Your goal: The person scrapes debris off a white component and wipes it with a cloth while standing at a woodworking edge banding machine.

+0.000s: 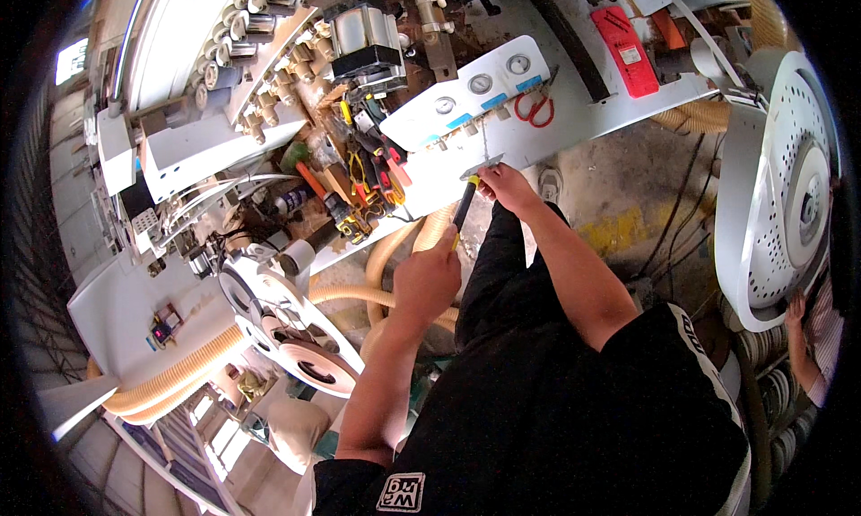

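Currently, left fingers [447,243] wrap closed around a black-and-yellow-handled tool [463,206] at one o'clock from centre; right fingers [491,178] bend by its top (whether gripping, I cannot tell); a gauge panel [466,92] lies toward twelve.

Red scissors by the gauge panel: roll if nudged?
Unlikely: the red scissors look flat, with two wide loops. Probably stiff and light, being slim. A push may slide them on the smooth-looking white bench.
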A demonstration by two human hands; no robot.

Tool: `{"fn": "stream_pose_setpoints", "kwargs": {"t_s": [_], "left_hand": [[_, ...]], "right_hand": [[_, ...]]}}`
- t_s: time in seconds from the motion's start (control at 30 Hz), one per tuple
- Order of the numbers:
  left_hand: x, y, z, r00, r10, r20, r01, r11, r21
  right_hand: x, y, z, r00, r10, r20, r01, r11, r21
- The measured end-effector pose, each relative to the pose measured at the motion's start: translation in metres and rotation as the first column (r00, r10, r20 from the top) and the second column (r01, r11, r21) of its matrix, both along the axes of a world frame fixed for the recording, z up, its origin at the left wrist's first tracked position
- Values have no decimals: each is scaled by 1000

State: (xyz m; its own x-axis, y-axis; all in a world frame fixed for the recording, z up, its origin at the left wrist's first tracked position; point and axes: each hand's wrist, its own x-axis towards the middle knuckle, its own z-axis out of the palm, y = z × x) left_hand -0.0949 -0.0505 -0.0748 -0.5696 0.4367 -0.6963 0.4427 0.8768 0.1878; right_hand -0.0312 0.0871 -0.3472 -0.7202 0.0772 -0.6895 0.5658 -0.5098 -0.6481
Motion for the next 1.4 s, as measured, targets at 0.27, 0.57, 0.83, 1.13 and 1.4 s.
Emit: {"fn": "stream_pose_setpoints", "kwargs": {"t_s": [0.27,0.57,0.83,1.13,1.4], "left_hand": [[-6,2,-18,994,-103,-33,102,994,-50],[15,10,-23,984,-163,-66,156,983,-93],[23,18,-25,980,-156,-121,149,987,-65],[24,34,-39,969,-178,-171,154,978,-144],[-18,30,-78,995,54,-83,-61,994,-86]], "right_hand": [[5,-1,-1,995,2,102,-9,997,77],[7,1,8,983,-156,93,151,987,60],[-2,9,22,969,-236,78,225,966,125],[-23,5,2,961,-161,227,143,985,97],[-21,2,11,961,-148,233,180,976,-124]]}}
